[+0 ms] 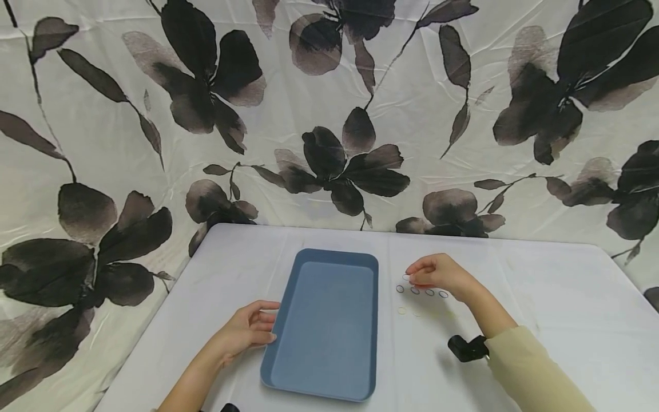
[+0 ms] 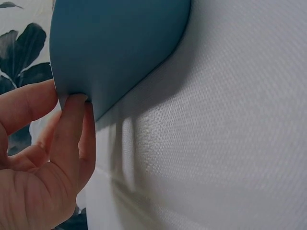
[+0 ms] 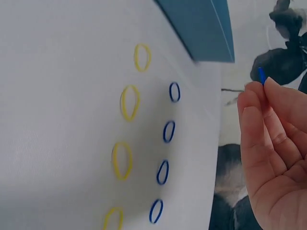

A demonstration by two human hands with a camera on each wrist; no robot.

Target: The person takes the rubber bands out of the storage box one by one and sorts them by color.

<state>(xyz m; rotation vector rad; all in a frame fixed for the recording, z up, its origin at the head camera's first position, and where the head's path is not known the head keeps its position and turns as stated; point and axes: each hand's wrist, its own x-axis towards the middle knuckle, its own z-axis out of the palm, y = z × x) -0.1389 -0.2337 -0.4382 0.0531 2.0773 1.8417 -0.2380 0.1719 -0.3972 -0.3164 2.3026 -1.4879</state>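
A blue rectangular tray (image 1: 326,326) lies on the white table. My left hand (image 1: 246,331) holds its left rim; in the left wrist view the fingers (image 2: 67,129) touch the tray's outer wall (image 2: 115,43). Right of the tray, my right hand (image 1: 440,273) is raised over the table. Between thumb and fingertips it pinches a small thin blue ring (image 3: 261,75), mostly hidden by the fingers. Under this hand lies a row of several blue rings (image 3: 169,131). Beside them runs a row of several larger yellow rings (image 3: 130,102), faint in the head view.
White cloth covers the table (image 1: 540,320). A floral curtain (image 1: 334,114) hangs behind the far edge. A black wrist camera (image 1: 467,348) sits by the right sleeve (image 1: 530,366).
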